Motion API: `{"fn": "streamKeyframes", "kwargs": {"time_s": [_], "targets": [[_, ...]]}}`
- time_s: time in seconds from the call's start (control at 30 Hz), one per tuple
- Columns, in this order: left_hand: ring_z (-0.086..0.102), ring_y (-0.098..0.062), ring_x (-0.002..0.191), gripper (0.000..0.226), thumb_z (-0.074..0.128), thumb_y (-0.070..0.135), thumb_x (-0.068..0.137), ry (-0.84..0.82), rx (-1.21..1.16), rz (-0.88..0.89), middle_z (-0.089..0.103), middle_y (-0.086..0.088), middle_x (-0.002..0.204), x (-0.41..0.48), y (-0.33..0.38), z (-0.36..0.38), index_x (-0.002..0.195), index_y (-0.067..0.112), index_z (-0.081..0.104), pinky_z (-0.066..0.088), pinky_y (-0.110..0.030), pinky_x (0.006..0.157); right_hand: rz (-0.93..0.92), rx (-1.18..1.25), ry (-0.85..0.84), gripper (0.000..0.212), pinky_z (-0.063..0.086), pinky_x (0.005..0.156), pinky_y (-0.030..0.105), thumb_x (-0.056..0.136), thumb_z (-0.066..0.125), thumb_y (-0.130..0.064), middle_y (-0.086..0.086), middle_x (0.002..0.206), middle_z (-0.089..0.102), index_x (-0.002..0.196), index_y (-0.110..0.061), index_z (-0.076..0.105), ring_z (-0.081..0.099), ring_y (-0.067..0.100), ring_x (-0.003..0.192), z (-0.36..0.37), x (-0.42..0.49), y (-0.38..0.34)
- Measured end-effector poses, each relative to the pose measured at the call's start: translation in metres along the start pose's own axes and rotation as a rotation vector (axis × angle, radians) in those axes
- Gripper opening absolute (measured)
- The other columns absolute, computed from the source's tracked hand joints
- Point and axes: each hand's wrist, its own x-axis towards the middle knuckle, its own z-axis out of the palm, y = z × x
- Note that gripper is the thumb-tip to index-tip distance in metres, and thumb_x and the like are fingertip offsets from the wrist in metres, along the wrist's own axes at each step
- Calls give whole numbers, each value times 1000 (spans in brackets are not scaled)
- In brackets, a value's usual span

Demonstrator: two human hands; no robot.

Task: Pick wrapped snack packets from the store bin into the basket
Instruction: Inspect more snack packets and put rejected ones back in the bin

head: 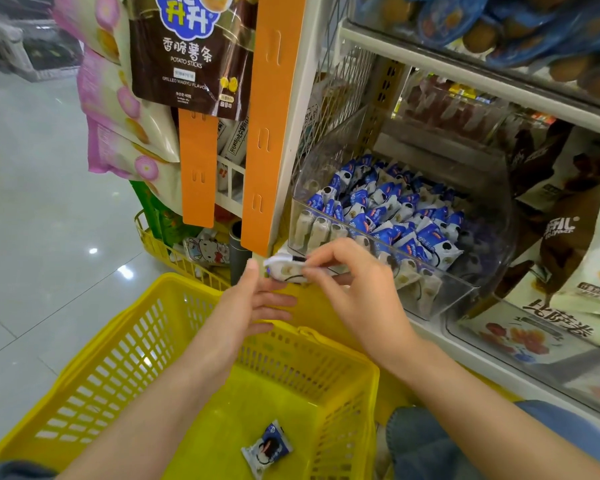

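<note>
1. The shelf (465, 53) fills the view from 12 to 4 o'clock. Its top row holds blue tubs too blurred to name, and the big bags at 3 o'clock run off the edge.
2. The yellow basket (125, 355) sits from 6 to 8 o'clock. My forearms cross over it and hide part of its floor, and its near corner is cut off.
3. The clear bin (458, 292) is at 2 o'clock. It holds a pile of packets (395, 209), blue and white, with print too small to read.
4. A brown bag of potato sticks (191, 53) hangs at 11 o'clock, its top cropped.
5. My right hand (357, 289), just right of centre, pinches one packet (288, 270) by its fingertips, in front of the bin's near corner and over the basket's far rim. My fingers cover its right end.
6. My left hand (257, 306), at centre, lies wide with fingers straight under that packet. I cannot tell whether the thumb touches it.
7. A second packet (267, 448) lies on the basket floor at 6 o'clock.
</note>
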Motion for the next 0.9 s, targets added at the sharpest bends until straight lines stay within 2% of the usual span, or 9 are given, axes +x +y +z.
{"fn": "streamKeyframes", "kwargs": {"time_s": [0.13, 0.27, 0.33, 0.43, 0.5, 0.57, 0.7, 0.8, 0.9], "targets": [[69, -18, 83, 49, 34, 48, 94, -64, -327, 9, 73, -7, 94, 0, 3, -5, 104, 14, 67, 53, -37, 79, -187, -166, -148, 5, 49, 78, 30, 82, 66, -15, 0, 96, 62, 84, -12, 67, 58, 14, 94, 3, -7, -1], [68, -14, 81, 22, 49, 20, 93, 5, -365, 125, 73, -7, 93, 0, 5, -4, 97, 15, 70, 57, -28, 67, -278, -257, -214, 10, 44, 77, 25, 85, 62, -21, -1, 96, 62, 87, -13, 68, 55, 12, 93, 4, -9, -1], [69, -14, 85, 20, 49, 15, 93, 53, -311, 142, 74, -3, 92, 1, 4, -4, 98, 17, 69, 54, -29, 74, -81, -141, -191, 15, 46, 76, 25, 91, 55, -26, -4, 91, 61, 90, -16, 65, 55, 7, 84, 5, -8, -3], [69, -11, 85, 19, 50, 15, 93, 43, -259, 140, 74, 3, 90, 0, 3, -3, 97, 22, 67, 51, -31, 79, 389, 125, -136, 14, 55, 73, 31, 95, 47, -31, -2, 95, 65, 98, -22, 56, 63, 7, 76, 4, 4, -2], [69, -8, 83, 18, 51, 15, 92, 2, -163, 179, 74, 5, 90, -1, 2, 0, 95, 24, 67, 51, -27, 77, 630, 401, -196, 18, 57, 71, 31, 96, 45, -27, 5, 101, 66, 102, -15, 57, 65, 12, 75, 4, 10, 1], [66, -2, 83, 16, 54, 16, 91, 12, -64, 245, 73, 7, 91, -2, 0, 2, 98, 25, 64, 51, -16, 73, 720, 584, -234, 25, 58, 65, 28, 96, 46, -22, 12, 97, 66, 103, -2, 59, 64, 17, 74, 5, 11, 1], [56, 1, 91, 32, 65, 13, 85, 239, 242, 475, 58, 10, 104, 0, -5, 2, 107, 28, 48, 43, -6, 69, 656, 499, -124, 19, 57, 55, 23, 94, 51, -17, 20, 92, 66, 96, -1, 61, 63, 16, 70, 9, 6, 3], [53, 10, 94, 31, 68, 20, 82, 225, 356, 546, 59, 19, 99, -3, -8, 6, 97, 38, 48, 38, 1, 68, 557, 335, -103, 11, 59, 62, 37, 90, 57, -22, 10, 81, 66, 81, -17, 58, 65, 19, 71, 15, 0, 4], [50, 22, 88, 33, 69, 24, 81, 230, 396, 563, 56, 26, 92, -2, -12, 7, 94, 42, 45, 37, 3, 65, 453, 190, -134, 14, 56, 65, 46, 88, 59, -29, 2, 73, 64, 78, -20, 54, 63, 20, 66, 19, -5, 3]]}}
